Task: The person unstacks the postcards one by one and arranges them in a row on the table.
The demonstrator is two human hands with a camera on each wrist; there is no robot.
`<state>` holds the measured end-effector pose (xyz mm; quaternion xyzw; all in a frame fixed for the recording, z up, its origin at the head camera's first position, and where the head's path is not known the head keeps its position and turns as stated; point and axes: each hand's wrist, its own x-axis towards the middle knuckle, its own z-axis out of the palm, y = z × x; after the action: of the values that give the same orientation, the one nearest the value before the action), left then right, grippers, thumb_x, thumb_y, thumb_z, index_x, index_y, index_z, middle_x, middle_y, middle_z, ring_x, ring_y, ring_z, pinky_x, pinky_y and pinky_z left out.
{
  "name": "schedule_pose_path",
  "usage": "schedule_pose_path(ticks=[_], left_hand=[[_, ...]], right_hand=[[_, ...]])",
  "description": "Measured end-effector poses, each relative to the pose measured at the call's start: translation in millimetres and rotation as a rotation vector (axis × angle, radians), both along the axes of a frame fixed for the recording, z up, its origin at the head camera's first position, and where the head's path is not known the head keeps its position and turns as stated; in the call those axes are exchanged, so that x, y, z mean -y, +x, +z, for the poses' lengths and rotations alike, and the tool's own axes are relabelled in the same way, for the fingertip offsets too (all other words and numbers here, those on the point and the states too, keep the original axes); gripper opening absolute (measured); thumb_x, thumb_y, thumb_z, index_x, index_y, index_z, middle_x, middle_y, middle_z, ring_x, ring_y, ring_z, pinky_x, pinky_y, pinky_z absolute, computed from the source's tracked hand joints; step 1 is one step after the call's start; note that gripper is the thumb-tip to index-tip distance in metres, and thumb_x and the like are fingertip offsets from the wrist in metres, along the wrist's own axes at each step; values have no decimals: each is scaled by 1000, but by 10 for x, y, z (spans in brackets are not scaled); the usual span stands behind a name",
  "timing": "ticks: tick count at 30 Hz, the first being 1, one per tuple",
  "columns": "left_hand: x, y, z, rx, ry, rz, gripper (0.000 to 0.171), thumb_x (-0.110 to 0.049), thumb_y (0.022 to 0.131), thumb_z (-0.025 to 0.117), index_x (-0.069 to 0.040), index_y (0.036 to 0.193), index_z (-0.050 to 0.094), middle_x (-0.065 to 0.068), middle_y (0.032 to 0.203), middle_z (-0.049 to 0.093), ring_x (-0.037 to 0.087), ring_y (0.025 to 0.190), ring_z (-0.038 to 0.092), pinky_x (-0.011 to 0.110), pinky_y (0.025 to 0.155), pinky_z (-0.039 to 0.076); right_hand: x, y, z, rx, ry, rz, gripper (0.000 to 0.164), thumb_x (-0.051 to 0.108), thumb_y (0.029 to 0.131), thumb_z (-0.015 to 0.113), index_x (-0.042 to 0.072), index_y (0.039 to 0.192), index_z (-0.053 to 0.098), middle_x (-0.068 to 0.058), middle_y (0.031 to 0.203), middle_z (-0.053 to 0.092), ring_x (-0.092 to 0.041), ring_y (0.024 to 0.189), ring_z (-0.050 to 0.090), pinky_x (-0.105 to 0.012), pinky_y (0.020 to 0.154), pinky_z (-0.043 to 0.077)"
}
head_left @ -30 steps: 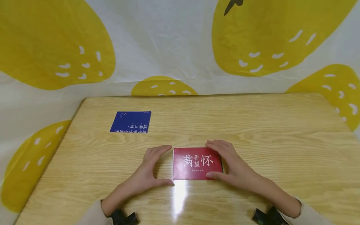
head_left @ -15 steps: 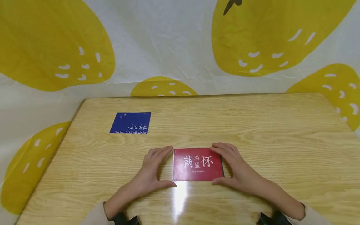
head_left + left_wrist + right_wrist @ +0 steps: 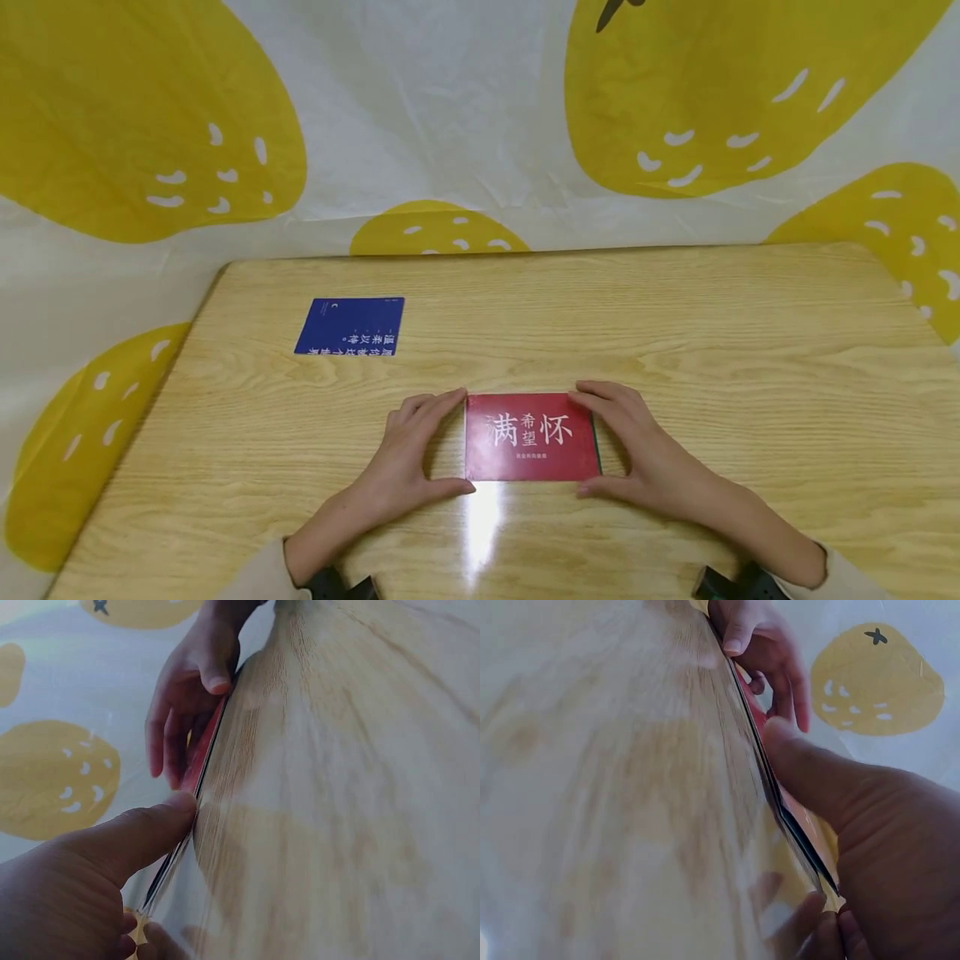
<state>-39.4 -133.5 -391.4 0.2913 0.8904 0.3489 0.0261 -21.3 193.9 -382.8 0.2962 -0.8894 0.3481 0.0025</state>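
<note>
A stack of cards (image 3: 532, 437) lies flat on the table, its red top card printed with white Chinese characters. A dark green edge shows along its right side. My left hand (image 3: 408, 458) holds the left end, fingertips at the far corner and thumb at the near one. At the right end, my right hand (image 3: 637, 442) holds the stack the same way, thumb on the near edge. The left wrist view shows the left thumb (image 3: 150, 829) against the stack's long edge. Dark layers (image 3: 802, 836) appear beneath the red card in the right wrist view. The hands hide some corners.
A dark blue card (image 3: 351, 325) with white characters lies farther back on the left of the wooden table (image 3: 712, 333). Behind the table hangs a white cloth (image 3: 435, 108) with large yellow fruit shapes. Light reflects off the tabletop near the stack.
My right hand has slid off the face of the red card to its right end. The left hand has shifted slightly right, closer to the left corners. The blue card stays put.
</note>
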Motion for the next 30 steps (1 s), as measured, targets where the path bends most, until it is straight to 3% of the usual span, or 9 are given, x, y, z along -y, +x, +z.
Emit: schedule_pose_path(ticks=[19, 30], left_hand=[[-53, -55, -38, -122, -11, -73, 108, -47, 62, 87, -11, 149, 33, -1, 143, 43, 20, 124, 35, 39, 93, 32], [-73, -59, -27, -130, 60, -138, 105, -36, 65, 88, -8, 148, 31, 5, 145, 35, 23, 127, 31, 46, 102, 30]], right_hand=[[-41, -32, -43, -19, 13, 29, 93, 38, 72, 83, 9, 146, 36, -8, 146, 35, -22, 133, 31, -16, 109, 21], [-37, -40, -32, -32, 2, 21, 92, 40, 73, 83, 8, 146, 36, -8, 145, 37, -22, 132, 34, -19, 109, 23]])
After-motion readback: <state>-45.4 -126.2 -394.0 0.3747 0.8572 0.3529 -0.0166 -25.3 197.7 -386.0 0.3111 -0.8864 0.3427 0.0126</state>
